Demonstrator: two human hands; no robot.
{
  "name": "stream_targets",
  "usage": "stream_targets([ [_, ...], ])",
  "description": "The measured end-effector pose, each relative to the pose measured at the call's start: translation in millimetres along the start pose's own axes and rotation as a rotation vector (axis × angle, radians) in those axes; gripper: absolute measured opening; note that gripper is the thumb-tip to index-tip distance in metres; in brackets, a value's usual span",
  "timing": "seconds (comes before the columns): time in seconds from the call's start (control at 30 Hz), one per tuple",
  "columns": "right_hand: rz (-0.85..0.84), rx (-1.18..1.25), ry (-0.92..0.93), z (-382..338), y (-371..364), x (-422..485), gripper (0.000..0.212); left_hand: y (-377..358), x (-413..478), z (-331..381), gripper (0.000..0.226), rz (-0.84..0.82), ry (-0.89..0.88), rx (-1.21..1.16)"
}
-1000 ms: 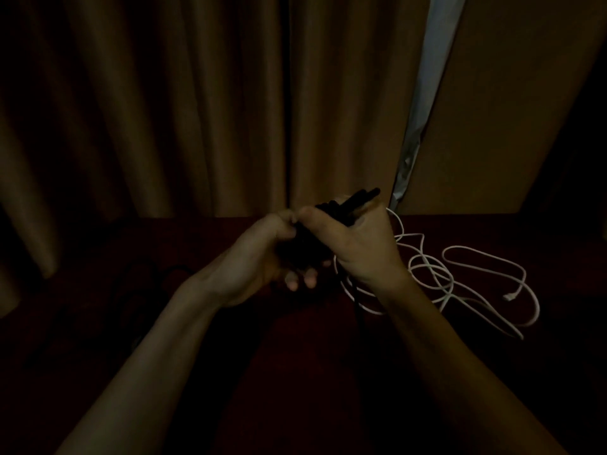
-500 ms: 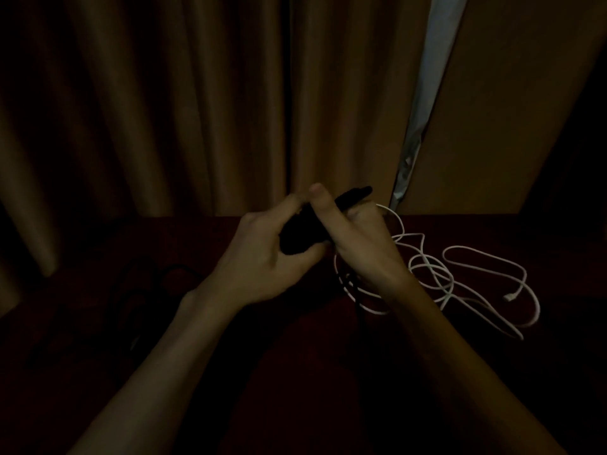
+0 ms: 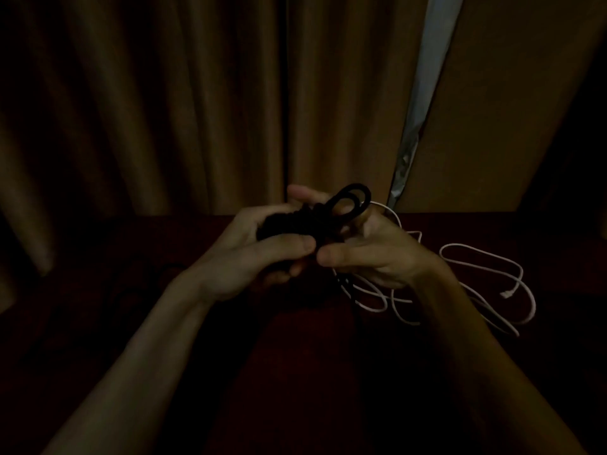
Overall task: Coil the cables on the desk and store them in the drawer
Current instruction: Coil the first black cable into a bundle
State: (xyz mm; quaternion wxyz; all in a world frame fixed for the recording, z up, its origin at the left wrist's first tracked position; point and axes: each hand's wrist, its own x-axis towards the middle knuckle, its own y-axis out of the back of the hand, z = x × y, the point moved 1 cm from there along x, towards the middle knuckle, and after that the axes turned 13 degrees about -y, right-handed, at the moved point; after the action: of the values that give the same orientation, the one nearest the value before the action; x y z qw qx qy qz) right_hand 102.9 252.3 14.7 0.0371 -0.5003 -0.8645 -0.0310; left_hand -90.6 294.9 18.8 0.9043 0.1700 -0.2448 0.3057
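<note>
Both hands, left hand [image 3: 249, 257] and right hand [image 3: 371, 254], closed around a bundled black cable [image 3: 328, 213] above the dark desk [image 3: 295, 372], loops poking out on top. Behind the right wrist, white cable [image 3: 486, 280] sprawled loose on the desk, uncoiled. Coiling seemingly near finished for one; no drawer visible, curtains [image 3: 164, 110] beyond.

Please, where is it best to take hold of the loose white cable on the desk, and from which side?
Probably grip the thin white cable at its tangled middle beside the right hand, coming from above: the strands cross there, while the outer loops lie flat on the dark red desk.
</note>
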Motion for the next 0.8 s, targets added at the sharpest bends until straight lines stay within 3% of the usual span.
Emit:
stream_targets([
  [0.13,0.024,-0.083,-0.006,-0.5,1.4,-1.4,0.066,0.3,-0.9,1.2,0.022,-0.153,0.032,-0.167],
  [0.27,-0.083,0.036,0.018,-0.7,1.6,-2.1,0.075,3.0,-2.2,-0.9,0.037,-0.087,0.061,-0.231],
  [0.37,-0.058,0.034,0.021,-0.6,-3.1,1.1,0.072,1.1,-1.5,3.0,0.031,-0.025,0.025,-0.151],
  [0.47,0.001,0.058,0.025,-0.5,-5.9,4.9,0.055,0.6,-0.5,5.4,0.036,0.046,-0.013,-0.098],
  [0.63,0.025,0.113,0.017,-3.0,-3.4,3.1,0.054,-4.0,1.7,8.8,0.011,0.075,-0.059,-0.057],
  [0.8,0.178,0.215,-0.064,-4.6,-1.2,7.8,0.056,2.6,2.4,5.8,0.017,0.267,-0.130,0.266],
])
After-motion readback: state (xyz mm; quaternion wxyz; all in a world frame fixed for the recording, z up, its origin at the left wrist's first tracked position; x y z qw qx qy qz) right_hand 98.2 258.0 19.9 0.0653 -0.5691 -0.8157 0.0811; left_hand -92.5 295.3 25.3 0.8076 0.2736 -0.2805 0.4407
